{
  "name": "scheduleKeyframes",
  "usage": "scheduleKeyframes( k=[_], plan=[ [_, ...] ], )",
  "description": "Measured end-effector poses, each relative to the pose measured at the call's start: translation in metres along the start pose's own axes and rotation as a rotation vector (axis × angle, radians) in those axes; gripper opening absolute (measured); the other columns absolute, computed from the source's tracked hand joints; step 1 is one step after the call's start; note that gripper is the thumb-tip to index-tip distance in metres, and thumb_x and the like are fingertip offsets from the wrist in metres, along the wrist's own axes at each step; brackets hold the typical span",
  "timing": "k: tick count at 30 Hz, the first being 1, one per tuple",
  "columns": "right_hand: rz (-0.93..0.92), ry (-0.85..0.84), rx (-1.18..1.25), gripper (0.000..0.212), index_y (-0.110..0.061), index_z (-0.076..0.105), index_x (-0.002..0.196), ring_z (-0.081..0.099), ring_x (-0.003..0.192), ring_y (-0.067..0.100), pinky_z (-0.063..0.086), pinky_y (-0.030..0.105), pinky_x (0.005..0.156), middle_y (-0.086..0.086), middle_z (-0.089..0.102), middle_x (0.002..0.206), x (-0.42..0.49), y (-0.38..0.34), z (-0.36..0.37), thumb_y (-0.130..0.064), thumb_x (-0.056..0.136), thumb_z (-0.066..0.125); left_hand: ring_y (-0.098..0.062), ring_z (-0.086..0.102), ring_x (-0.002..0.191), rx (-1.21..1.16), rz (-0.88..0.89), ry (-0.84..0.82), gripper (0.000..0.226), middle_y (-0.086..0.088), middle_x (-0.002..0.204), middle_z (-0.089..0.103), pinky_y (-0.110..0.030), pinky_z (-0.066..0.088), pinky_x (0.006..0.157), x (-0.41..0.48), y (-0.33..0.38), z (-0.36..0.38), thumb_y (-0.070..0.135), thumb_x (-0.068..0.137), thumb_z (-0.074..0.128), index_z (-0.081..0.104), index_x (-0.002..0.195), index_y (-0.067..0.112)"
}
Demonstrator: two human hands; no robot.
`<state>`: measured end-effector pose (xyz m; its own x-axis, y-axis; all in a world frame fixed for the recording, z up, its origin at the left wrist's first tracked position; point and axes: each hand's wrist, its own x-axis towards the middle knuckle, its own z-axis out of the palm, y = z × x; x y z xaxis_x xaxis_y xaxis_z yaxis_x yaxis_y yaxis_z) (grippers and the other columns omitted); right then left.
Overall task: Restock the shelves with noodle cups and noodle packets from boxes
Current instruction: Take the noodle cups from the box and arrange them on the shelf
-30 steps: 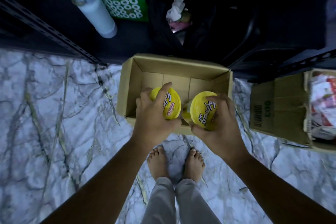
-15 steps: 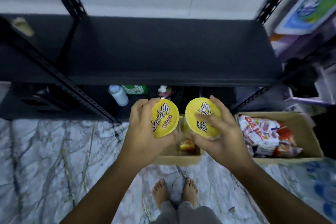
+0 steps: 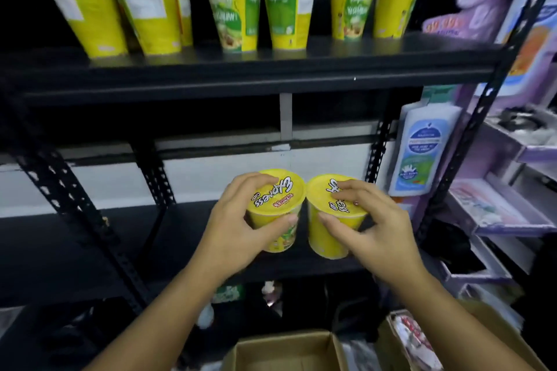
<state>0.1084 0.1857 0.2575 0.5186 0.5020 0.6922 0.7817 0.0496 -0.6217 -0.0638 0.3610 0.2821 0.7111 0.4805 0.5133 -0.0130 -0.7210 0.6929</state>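
Two yellow noodle cups stand side by side over the middle black shelf (image 3: 90, 250). My left hand (image 3: 235, 229) grips the left noodle cup (image 3: 275, 199) from its top and side. My right hand (image 3: 370, 229) grips the right noodle cup (image 3: 324, 235), fingers across its lid. The cups nearly touch each other. Whether their bases rest on the shelf board I cannot tell. On the upper shelf (image 3: 241, 66) stand several tall yellow and green noodle cups (image 3: 233, 18), some stacked.
A cardboard box (image 3: 286, 349) sits open on the floor below my arms. A second box with red and white noodle packets (image 3: 413, 337) lies at the lower right. A white bottle (image 3: 422, 144) hangs on the right upright, beside a purple rack (image 3: 497, 211).
My view has swung up from the floor box to the shelves. Both hands have lifted the two cups out of the box and up to the middle shelf.
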Motion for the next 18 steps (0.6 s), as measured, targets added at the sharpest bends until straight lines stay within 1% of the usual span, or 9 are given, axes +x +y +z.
scheduleKeyframes(
  k=[2, 4, 7, 10, 12, 14, 16, 18],
  plan=[
    [-0.042, 0.010, -0.006, 0.043, -0.019, 0.078, 0.104, 0.065, 0.115, 0.012, 0.053, 0.043, 0.096, -0.009, 0.069, 0.119, 0.020, -0.010, -0.010, -0.054, 0.079, 0.078, -0.007, 0.056, 0.124, -0.001, 0.058, 0.016, 0.047, 0.019, 0.128, 0.059, -0.022, 0.046, 0.101, 0.019, 0.009, -0.010, 0.054, 0.076, 0.084, 0.071, 0.117, 0.035],
    [-0.068, 0.018, -0.017, 0.041, -0.021, 0.078, 0.103, 0.065, 0.113, 0.009, 0.053, 0.039, 0.096, -0.012, 0.070, 0.117, 0.041, -0.020, -0.020, -0.053, 0.078, 0.078, -0.010, 0.059, 0.122, -0.012, 0.113, 0.042, 0.043, 0.019, 0.125, 0.062, -0.031, 0.050, 0.100, 0.037, 0.018, -0.017, 0.058, 0.076, 0.079, 0.074, 0.112, 0.034],
    [-0.105, 0.034, -0.027, 0.036, -0.025, 0.078, 0.101, 0.066, 0.111, 0.006, 0.051, 0.029, 0.095, -0.015, 0.070, 0.115, 0.070, -0.031, -0.034, -0.052, 0.077, 0.078, -0.013, 0.061, 0.120, -0.030, 0.184, 0.084, 0.042, 0.018, 0.121, 0.065, -0.039, 0.052, 0.098, 0.063, 0.034, -0.027, 0.059, 0.075, 0.079, 0.076, 0.108, 0.034],
    [-0.143, 0.045, -0.015, 0.034, -0.027, 0.078, 0.098, 0.066, 0.110, 0.005, 0.048, 0.019, 0.094, -0.017, 0.071, 0.113, 0.101, -0.041, -0.051, -0.053, 0.077, 0.078, -0.016, 0.064, 0.117, -0.085, 0.238, 0.122, 0.038, 0.015, 0.118, 0.067, -0.038, 0.056, 0.092, 0.091, 0.053, -0.030, 0.055, 0.076, 0.080, 0.078, 0.105, 0.031],
    [-0.143, 0.065, -0.007, 0.034, -0.029, 0.078, 0.097, 0.066, 0.111, 0.006, 0.046, 0.016, 0.093, -0.018, 0.071, 0.112, 0.121, -0.046, -0.064, -0.056, 0.076, 0.077, -0.017, 0.066, 0.113, -0.120, 0.268, 0.151, 0.038, 0.013, 0.116, 0.068, -0.040, 0.057, 0.088, 0.111, 0.066, -0.030, 0.054, 0.075, 0.081, 0.079, 0.103, 0.029],
    [-0.155, 0.083, -0.011, 0.034, -0.030, 0.077, 0.095, 0.066, 0.110, 0.007, 0.047, 0.017, 0.092, -0.016, 0.071, 0.111, 0.142, -0.050, -0.079, -0.057, 0.076, 0.076, -0.014, 0.066, 0.112, -0.131, 0.292, 0.170, 0.035, 0.015, 0.114, 0.068, -0.038, 0.058, 0.087, 0.130, 0.082, -0.029, 0.054, 0.076, 0.082, 0.079, 0.101, 0.030],
    [-0.168, 0.093, -0.017, 0.031, -0.031, 0.077, 0.095, 0.067, 0.108, 0.008, 0.050, 0.022, 0.091, -0.016, 0.071, 0.110, 0.162, -0.053, -0.094, -0.056, 0.077, 0.078, -0.010, 0.066, 0.110, -0.123, 0.322, 0.176, 0.031, 0.017, 0.112, 0.069, -0.032, 0.057, 0.086, 0.149, 0.099, -0.028, 0.052, 0.077, 0.085, 0.078, 0.100, 0.031],
    [-0.179, 0.106, -0.024, 0.028, -0.030, 0.077, 0.095, 0.067, 0.105, 0.007, 0.053, 0.026, 0.089, -0.015, 0.071, 0.108, 0.182, -0.055, -0.110, -0.052, 0.079, 0.083, -0.007, 0.066, 0.109, -0.109, 0.354, 0.189, 0.030, 0.018, 0.110, 0.069, -0.025, 0.055, 0.086, 0.170, 0.114, -0.025, 0.051, 0.077, 0.084, 0.078, 0.098, 0.031]
  ],
)
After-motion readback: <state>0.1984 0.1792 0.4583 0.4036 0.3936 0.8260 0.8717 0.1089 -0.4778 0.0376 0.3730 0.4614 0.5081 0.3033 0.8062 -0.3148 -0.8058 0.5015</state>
